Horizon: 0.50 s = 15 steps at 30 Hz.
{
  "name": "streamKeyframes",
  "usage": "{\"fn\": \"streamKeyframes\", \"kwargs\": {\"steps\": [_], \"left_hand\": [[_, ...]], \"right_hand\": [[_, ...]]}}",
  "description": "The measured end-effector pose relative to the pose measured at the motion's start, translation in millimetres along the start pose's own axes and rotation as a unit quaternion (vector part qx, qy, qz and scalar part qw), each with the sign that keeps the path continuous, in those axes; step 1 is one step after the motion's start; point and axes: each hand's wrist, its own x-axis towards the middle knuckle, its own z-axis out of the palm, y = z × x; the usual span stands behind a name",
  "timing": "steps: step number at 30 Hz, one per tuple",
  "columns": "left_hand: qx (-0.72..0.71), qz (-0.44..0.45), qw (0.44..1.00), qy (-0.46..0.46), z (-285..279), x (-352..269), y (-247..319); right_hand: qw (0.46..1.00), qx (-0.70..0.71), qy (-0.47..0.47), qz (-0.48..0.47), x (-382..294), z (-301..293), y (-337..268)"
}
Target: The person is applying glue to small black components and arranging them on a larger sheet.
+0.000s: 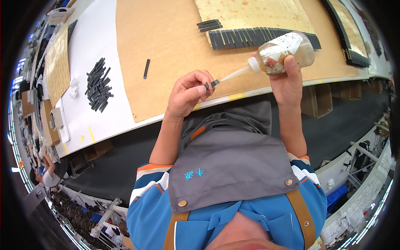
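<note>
Between its thumb and fingers, my left hand [190,90] pinches a short black strip [215,83], which looks bent into a loop. My right hand [286,81] grips a translucent squeeze bottle [279,53] with a white collar. The bottle is tilted, and its long tapered nozzle [236,73] points down-left, with the tip just beside the strip. Whether the tip touches the strip I cannot tell. Beyond the hands, a row of black strips [240,38] lines the near edge of a yellowish sheet [250,15]. A few loose black strips [210,25] lie at its left corner.
A single black strip [146,69] rests on the brown paper [156,100] covering the table. Further left, a heap of black strips [99,86] lies on white tabletop. Another strip-edged sheet [348,28] is at right. Cardboard boxes [317,98] sit beneath the table; a person [51,170] is far left.
</note>
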Motion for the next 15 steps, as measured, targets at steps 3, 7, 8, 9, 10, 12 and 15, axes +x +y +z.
{"fn": "streamKeyframes", "kwargs": {"steps": [3,7,8,9,10,12,15], "left_hand": [[0.024,0.003,1.000,-0.009,1.3,-0.2,0.0],[0.032,-0.003,0.999,-0.014,1.4,-0.5,-0.5],[0.032,-0.003,0.999,-0.014,1.7,-0.6,-0.4],[0.033,-0.006,0.999,-0.010,2.3,-0.5,-0.2],[0.035,-0.009,0.999,-0.007,2.6,-0.5,-0.1],[0.035,-0.009,0.999,-0.008,2.4,-0.5,-0.5],[0.017,-0.002,0.999,-0.027,-3.0,-0.4,-3.7]], "right_hand": [[1.000,0.000,-0.005,-0.002,-0.3,-3.4,2.4],[1.000,-0.002,-0.013,0.014,-2.6,-5.4,6.0],[1.000,-0.003,-0.013,0.014,-3.2,-4.8,6.5],[1.000,0.001,-0.014,0.016,-3.5,-4.2,6.9],[1.000,0.005,-0.016,0.019,-3.8,-3.9,7.3],[1.000,0.007,-0.018,0.016,-3.9,-3.8,7.9],[1.000,0.008,-0.019,0.016,-4.1,-4.2,8.0]]}}
